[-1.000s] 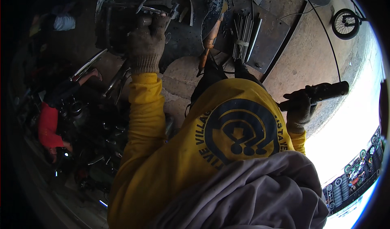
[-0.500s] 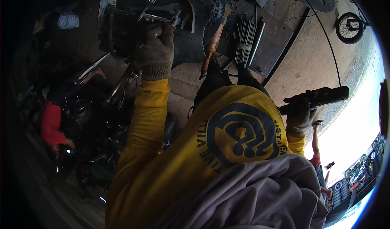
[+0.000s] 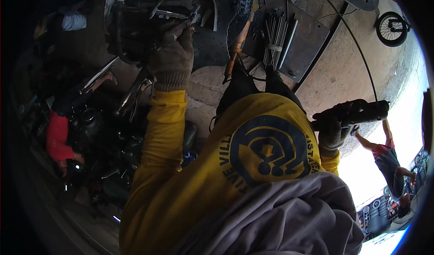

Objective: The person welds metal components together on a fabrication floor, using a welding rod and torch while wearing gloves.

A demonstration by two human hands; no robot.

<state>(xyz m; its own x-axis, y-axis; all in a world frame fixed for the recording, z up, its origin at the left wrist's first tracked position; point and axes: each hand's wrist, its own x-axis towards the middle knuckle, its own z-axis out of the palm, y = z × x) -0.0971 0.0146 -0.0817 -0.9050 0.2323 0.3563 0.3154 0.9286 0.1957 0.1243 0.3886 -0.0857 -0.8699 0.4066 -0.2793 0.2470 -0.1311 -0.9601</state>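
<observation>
My left hand (image 3: pixel 172 56), in a brown knit glove, is at the dark metal workbench (image 3: pixel 210 51). Its fingers are curled beside a small metal piece (image 3: pixel 195 17), and what they grip is hidden. Just beyond them lie a metal bar (image 3: pixel 170 14) and a wrench (image 3: pixel 181 2). Out to the right, my gloved right hand (image 3: pixel 331 135) is closed around a thick black tool, elongated like a power tool (image 3: pixel 357 112). A dark cord (image 3: pixel 367 68) meets its outer end. The tool's working end cannot be made out.
An orange-handled electrode holder (image 3: pixel 238 42) and a bundle of thin welding rods (image 3: pixel 274 35) lie on the bench before me. Beside them is a metal tube (image 3: pixel 288 44). A person in red (image 3: pixel 58 133) is at the left, another person (image 3: pixel 391 164) at the right. A wheel (image 3: pixel 391 29) stands far right.
The black tool in my right hand has dipped slightly at its outer end. The person at the right has moved farther out into view. My left hand has stayed nearly in place.
</observation>
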